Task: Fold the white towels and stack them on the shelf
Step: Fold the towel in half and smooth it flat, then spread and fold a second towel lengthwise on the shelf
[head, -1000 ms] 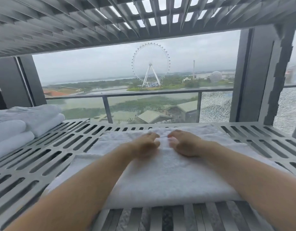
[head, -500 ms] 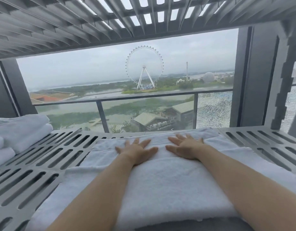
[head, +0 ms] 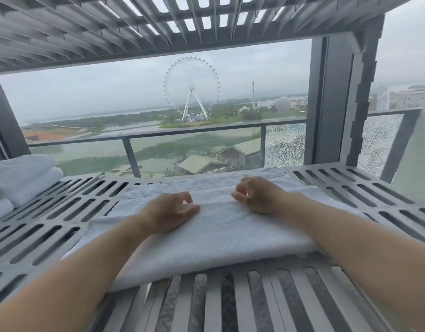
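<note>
One white towel (head: 218,240) half-folded, centre of shelf (head: 364,195).
It lies flat near you. Your left hand (head: 169,212) and right hand (head: 257,196) rest on it, fingers curled, no cloth visibly pinched. Catch the fold edge just past them, square the corners, press flat before folding again. The folded stack (head: 22,173) sits far left.

Bare shelf (head: 63,212) was free left of towel (head: 218,236), up to the stack (head: 22,178) at far left. Right of towel also free, out to the post (head: 335,104). Upper shelf (head: 87,32) capped headroom. Back edge open; railing (head: 158,136) stood beyond
</note>
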